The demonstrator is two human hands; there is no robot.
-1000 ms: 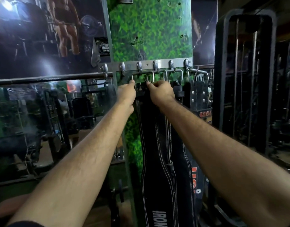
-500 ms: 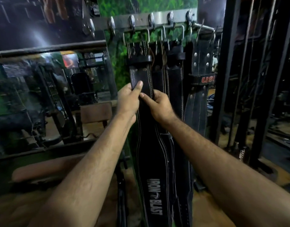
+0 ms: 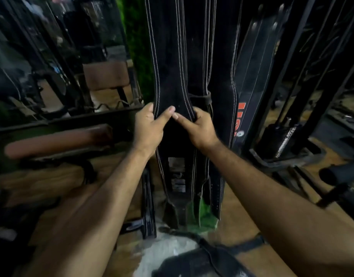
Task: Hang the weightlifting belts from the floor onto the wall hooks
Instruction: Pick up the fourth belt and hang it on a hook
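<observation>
Slid down from near the top of the hanging black belt point(image 3: 172, 66) to its waist at mid-frame since half a second ago, hooks now out of view above. Left hand point(image 3: 147, 128) curled round the belt's left edge, thumb across the front; right hand point(image 3: 200, 128) gripping the right edge — thumb tips almost meeting. Belt hanging upright through both grips, tail reaching lower centre. More belts point(image 3: 220, 76) hanging just right — one with orange lettering point(image 3: 240, 114).

Front belt point(image 3: 172, 62): I see black, white double stitching.
Belt at 3 o'clock point(image 3: 242, 108): black, orange lettering.
Wall strip point(image 3: 139, 56): green foliage pattern.
Floor point(image 3: 240, 202): brown woodgrain.
Pad point(image 3: 58, 139): reddish-brown.
</observation>
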